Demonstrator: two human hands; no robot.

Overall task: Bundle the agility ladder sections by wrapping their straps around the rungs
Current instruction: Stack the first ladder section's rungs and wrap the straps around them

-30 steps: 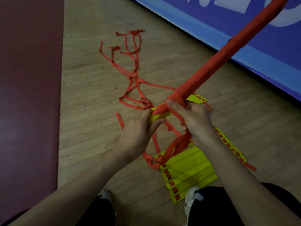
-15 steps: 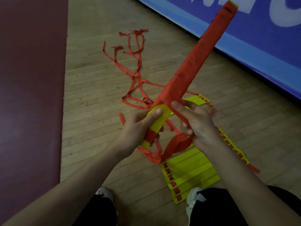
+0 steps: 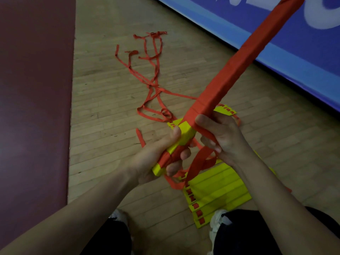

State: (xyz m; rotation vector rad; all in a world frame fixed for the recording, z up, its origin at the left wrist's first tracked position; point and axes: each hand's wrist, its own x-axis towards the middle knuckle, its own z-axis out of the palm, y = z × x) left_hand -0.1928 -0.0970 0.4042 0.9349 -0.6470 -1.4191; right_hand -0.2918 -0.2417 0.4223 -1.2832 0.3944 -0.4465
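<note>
Since half a second ago the far end of the wrapped bundle (image 3: 239,57) has swung up and out past the top edge of the view, and the right hand has moved up to the edge of the wrap. At the floor's (image 3: 110,107) left edge lies a maroon mat (image 3: 36,89). Beside it, loose straps (image 3: 152,83) trail in a tangle across the boards, not yet gathered. The left hand (image 3: 158,162) is closed round the bundle's near end, fingers curled under it and thumb on top, holding it off the floor. A short length of yellow rungs (image 3: 185,133) there is bare; the rest of what is visible is covered in red. The right hand (image 3: 224,137) pinches the free strap (image 3: 200,162) against the last turn, with slack looping below. Under it an unwrapped section (image 3: 220,188) lies fanned flat on the floor, near the shoes. A blue panel (image 3: 294,57) borders the right edge. Assessment: the first bundle is nearly wrapped and its end not yet secured; the second section is untouched.
</note>
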